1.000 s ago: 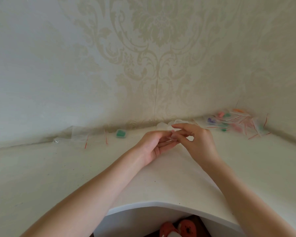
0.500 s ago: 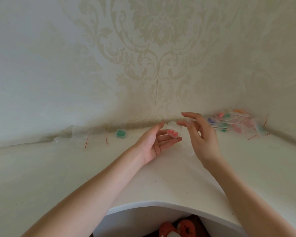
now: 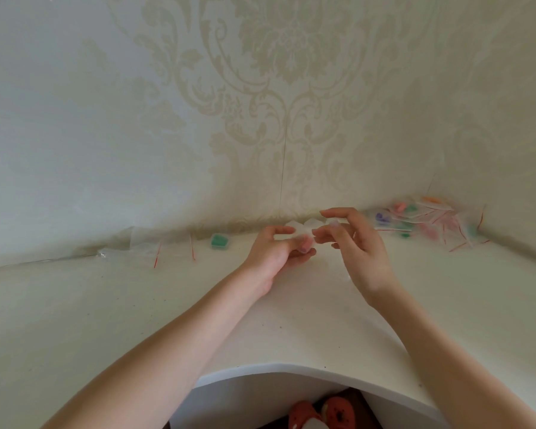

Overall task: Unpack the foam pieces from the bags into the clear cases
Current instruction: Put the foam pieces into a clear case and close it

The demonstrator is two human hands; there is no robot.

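Pink foam piece on left hand fingers, orientation unclear

The clear thing between the hands is blurred; bag or case, unclear. The right pile is too blurred to count.

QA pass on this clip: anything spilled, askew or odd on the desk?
Nothing damaged. The filled bags lie in a loose, overlapping heap in the right corner, empty bags are strewn at left, and one green case sits alone between. Both hands work a blurred pink piece.
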